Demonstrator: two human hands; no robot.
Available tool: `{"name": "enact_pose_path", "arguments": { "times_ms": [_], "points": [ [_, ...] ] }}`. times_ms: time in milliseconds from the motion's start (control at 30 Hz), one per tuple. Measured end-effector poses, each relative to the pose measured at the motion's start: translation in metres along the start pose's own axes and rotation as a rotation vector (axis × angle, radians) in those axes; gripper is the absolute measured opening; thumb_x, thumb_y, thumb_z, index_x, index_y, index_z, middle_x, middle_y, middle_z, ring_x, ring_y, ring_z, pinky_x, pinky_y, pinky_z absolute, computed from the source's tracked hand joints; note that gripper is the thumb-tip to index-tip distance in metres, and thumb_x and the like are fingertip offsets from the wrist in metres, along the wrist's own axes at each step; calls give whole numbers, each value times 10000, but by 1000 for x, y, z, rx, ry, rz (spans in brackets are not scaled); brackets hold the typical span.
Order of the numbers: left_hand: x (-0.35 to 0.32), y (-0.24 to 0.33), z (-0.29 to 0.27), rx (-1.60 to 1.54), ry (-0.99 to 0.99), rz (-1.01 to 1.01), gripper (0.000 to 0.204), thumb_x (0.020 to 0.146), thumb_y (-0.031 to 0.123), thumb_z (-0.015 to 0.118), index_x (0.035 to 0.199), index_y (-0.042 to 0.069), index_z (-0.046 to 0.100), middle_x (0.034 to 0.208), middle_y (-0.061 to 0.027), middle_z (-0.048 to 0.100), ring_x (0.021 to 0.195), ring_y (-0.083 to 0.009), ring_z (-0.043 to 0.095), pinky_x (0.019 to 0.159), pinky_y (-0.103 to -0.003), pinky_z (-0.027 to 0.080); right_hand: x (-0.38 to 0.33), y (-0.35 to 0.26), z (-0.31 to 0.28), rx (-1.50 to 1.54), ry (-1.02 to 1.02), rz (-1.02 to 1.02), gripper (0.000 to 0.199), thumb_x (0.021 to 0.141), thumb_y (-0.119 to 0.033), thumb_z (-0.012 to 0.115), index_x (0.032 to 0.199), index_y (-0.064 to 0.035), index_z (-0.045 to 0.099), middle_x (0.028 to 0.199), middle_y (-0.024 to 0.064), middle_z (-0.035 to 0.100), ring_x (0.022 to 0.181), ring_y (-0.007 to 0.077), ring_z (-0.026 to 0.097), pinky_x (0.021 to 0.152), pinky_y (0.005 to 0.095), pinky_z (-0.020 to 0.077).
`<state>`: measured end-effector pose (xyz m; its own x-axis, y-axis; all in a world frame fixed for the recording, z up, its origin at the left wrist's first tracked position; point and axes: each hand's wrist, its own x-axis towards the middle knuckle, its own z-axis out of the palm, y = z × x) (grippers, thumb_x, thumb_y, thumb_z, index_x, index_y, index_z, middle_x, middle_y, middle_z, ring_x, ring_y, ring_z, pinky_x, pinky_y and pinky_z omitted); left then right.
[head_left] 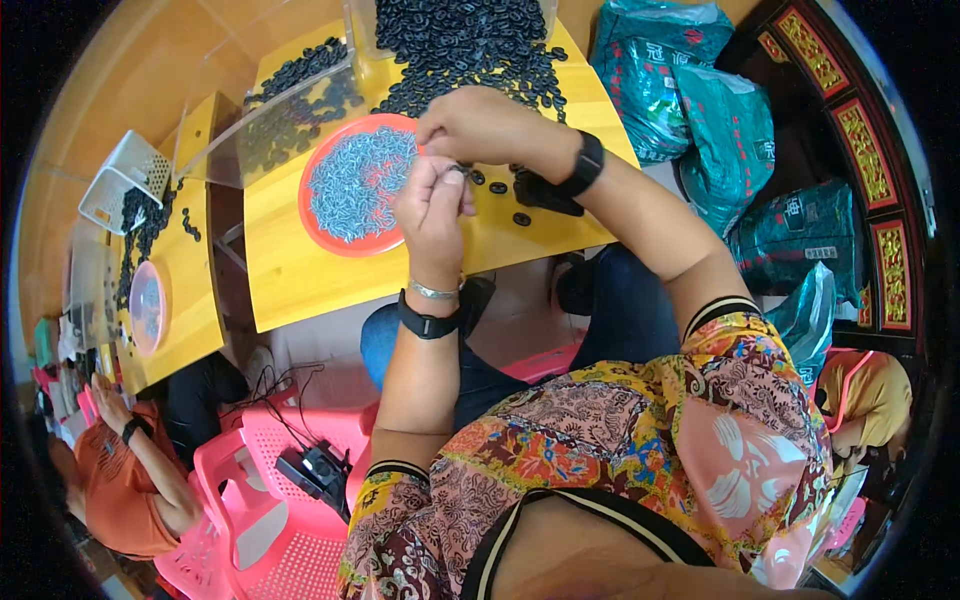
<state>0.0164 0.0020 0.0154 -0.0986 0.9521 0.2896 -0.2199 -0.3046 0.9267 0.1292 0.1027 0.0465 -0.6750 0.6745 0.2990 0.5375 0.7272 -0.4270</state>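
Both of my hands meet above the yellow table [300, 290], at the right rim of a round red tray [306, 215]. The tray holds many small silvery metal pieces [350, 180]. My left hand [432, 205] is closed, thumb against fingers, on a small black piece [458, 169], mostly covered. Just above it, my right hand [480, 125] has its fingers pinched together; whatever they hold is hidden. Several loose black oval pieces [498, 188] with openings lie on the table to the right of my hands.
A big heap of black oval pieces [450, 40] fills the table's far side, beside a clear plastic bin [230, 140]. Green bags [725, 140] stand at the right. A white basket [110, 195] sits on the left table, where another person [130, 480] sits. Pink chairs [290, 470] are lower left.
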Motion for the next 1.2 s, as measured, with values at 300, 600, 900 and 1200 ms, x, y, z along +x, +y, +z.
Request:
{"name": "enact_pose_path", "arguments": {
  "times_ms": [300, 600, 900, 1200],
  "points": [
    [-4, 3, 7, -10, -21, -7, 80, 840, 64, 489, 791, 26, 539, 621, -9, 527, 532, -62, 462, 484, -198, 354, 36, 2, 46, -272, -78, -335, 177, 625, -183, 592, 639, -8, 616, 640, 173, 590, 624, 333, 603, 533, 399, 474],
    [-2, -1, 6, -2, -41, 53, 77, 851, 64, 504, 794, 38, 548, 641, 1, 532, 539, -56, 474, 485, -184, 356, 38, 11, 52, 140, -64, -31, 115, 738, -184, 612, 719, -72, 628, 662, 115, 604, 601, 285, 579, 566, 354, 466],
    [-1, 1, 6, -72, 22, 23, 66, 836, 59, 518, 803, 20, 560, 602, 1, 523, 515, -57, 471, 478, -202, 382, 33, 14, 36, 493, -48, 67, 211, 737, -186, 691, 879, -32, 673, 794, 81, 677, 666, 167, 628, 613, 299, 494],
    [6, -2, -4, -92, 89, -145, 71, 847, 65, 506, 790, 33, 533, 619, -1, 510, 496, -60, 455, 457, -191, 359, -35, -5, -4, 1000, 130, 409, 125, 831, -145, 647, 823, -23, 620, 667, 5, 589, 587, 64, 553, 539, 185, 447]
  ]
}}
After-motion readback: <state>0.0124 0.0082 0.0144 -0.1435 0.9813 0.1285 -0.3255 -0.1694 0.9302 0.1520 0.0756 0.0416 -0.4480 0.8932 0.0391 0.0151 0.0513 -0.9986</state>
